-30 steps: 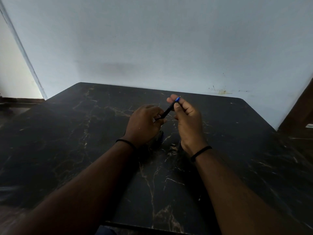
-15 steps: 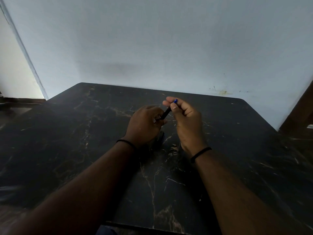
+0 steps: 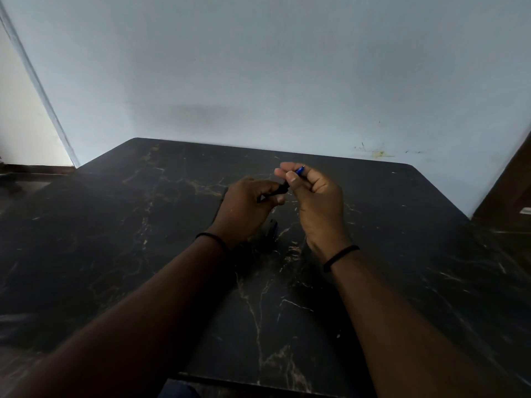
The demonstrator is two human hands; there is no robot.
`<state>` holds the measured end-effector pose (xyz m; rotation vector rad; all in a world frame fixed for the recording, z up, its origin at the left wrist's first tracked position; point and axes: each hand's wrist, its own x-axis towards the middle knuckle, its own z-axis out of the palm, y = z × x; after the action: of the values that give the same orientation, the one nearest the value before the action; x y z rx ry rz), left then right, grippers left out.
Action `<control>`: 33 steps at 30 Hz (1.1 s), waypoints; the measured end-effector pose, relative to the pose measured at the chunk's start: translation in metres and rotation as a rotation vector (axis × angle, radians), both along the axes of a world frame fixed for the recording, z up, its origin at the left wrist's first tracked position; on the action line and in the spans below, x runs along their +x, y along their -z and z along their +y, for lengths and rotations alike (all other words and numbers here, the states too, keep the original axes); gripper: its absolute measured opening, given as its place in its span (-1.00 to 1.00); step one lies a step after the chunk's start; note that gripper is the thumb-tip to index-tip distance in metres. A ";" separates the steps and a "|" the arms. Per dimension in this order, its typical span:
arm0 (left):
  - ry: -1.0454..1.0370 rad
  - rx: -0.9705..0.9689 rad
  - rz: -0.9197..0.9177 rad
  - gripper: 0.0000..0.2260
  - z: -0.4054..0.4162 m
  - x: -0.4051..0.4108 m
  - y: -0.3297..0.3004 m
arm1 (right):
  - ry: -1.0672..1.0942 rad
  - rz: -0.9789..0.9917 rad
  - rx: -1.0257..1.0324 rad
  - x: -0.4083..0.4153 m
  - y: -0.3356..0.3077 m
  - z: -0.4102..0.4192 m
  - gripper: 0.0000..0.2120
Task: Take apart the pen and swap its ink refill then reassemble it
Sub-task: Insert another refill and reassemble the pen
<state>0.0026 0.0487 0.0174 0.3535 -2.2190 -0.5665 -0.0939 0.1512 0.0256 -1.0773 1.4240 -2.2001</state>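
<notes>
A slim black pen [image 3: 280, 189] with a blue tip end [image 3: 300, 170] is held in the air between both hands, above the middle of the black marble table [image 3: 402, 254]. My left hand [image 3: 244, 209] grips the pen's lower black part, fingers curled round it. My right hand [image 3: 316, 202] pinches the upper blue end between thumb and fingers. Most of the pen is hidden by the fingers. A small dark object with a bluish side [image 3: 271, 229] lies on the table just below the hands; I cannot tell what it is.
The table's back edge meets a pale wall [image 3: 258, 81]. A dark wooden surface [image 3: 508, 196] stands at the right. The table's near edge [image 3: 258, 383] runs along the bottom, under my forearms.
My right hand has slid down along the pen toward the left hand, so less of the black shaft shows between them. The left hand has stayed put.
</notes>
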 end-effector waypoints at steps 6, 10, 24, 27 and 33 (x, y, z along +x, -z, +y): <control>-0.154 -0.174 0.014 -0.96 0.005 0.000 -0.003 | 0.122 -0.021 -0.029 0.002 0.001 -0.003 -0.86; -0.197 -0.284 0.067 -0.93 0.008 0.003 -0.005 | 0.170 -0.010 -0.030 0.004 0.005 -0.005 -0.87; -0.350 -0.062 0.121 -0.87 -0.012 0.008 -0.002 | 0.342 0.913 1.020 0.023 0.007 0.005 -0.67; -0.345 -0.081 0.127 -0.88 -0.010 0.007 0.000 | 0.318 0.927 1.021 0.023 0.005 0.006 -0.70; -0.366 -0.123 0.101 -0.87 -0.014 0.008 0.001 | 0.290 0.996 0.984 0.024 0.008 0.002 -0.75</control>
<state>0.0104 0.0346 0.0160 0.6346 -2.0156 -0.2435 -0.0701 0.1528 0.0179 -1.6118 2.7183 -0.6601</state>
